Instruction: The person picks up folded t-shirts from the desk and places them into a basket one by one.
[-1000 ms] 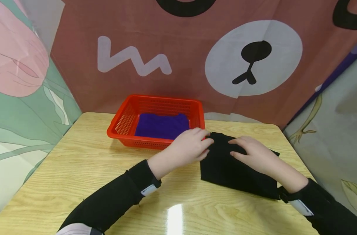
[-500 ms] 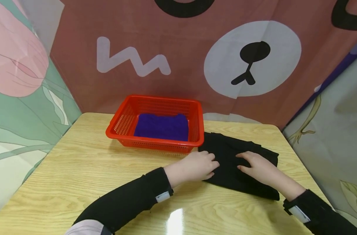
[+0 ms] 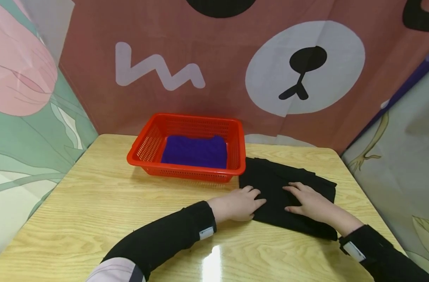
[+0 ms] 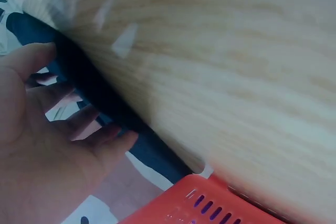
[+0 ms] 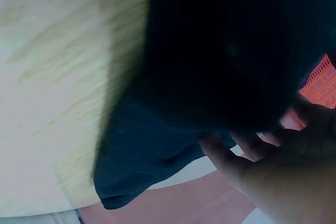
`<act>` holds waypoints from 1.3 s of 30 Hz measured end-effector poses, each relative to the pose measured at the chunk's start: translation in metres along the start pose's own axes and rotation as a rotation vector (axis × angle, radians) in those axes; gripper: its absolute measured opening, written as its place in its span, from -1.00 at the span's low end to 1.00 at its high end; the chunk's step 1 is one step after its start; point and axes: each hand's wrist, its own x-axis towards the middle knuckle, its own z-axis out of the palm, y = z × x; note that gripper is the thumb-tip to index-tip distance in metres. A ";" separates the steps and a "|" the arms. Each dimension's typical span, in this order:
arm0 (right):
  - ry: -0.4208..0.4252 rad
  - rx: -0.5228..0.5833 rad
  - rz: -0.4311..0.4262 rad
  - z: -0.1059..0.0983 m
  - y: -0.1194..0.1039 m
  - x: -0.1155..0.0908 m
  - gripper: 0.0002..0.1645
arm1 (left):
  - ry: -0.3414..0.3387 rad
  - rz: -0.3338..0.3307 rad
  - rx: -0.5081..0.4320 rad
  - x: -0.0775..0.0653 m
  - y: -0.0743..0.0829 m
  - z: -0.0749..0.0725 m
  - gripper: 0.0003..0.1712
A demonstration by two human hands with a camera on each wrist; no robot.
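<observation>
A folded black cloth (image 3: 275, 184), probably a garment, lies flat on the wooden table. My left hand (image 3: 239, 204) rests on its lower left part with the fingers slightly bent. In the left wrist view, the fingers of my left hand (image 4: 68, 129) are spread along the cloth's dark edge (image 4: 94, 87). Farther right, my right hand (image 3: 312, 203) touches the cloth's upper face with spread fingers and the thumb apart. The right wrist view has my right hand (image 5: 278, 161) at the cloth (image 5: 157, 135), its fingertips partly hidden.
A red plastic basket (image 3: 186, 171) stands at the back of the table (image 3: 94, 196), close to the cloth's upper left corner. Inside it lies a folded purple cloth (image 3: 194, 152). A printed fabric backdrop (image 3: 221, 94) hangs behind the table.
My left hand has come down and toward me from near the basket's right corner onto the cloth's lower left part. My right hand has shifted slightly toward me over the cloth.
</observation>
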 end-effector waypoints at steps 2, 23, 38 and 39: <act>-0.006 -0.007 -0.004 0.000 -0.001 0.001 -0.19 | -0.024 -0.003 -0.041 0.000 0.000 0.001 -0.31; -0.045 -0.023 0.049 0.004 -0.017 -0.023 -0.14 | -0.086 0.052 -0.077 -0.024 0.015 -0.005 -0.36; -0.132 -0.001 0.102 0.002 -0.027 -0.031 -0.10 | -0.065 0.058 -0.095 -0.040 0.027 -0.008 -0.41; -0.128 0.003 0.098 0.003 -0.027 -0.031 -0.10 | -0.055 0.056 -0.096 -0.039 0.027 -0.008 -0.40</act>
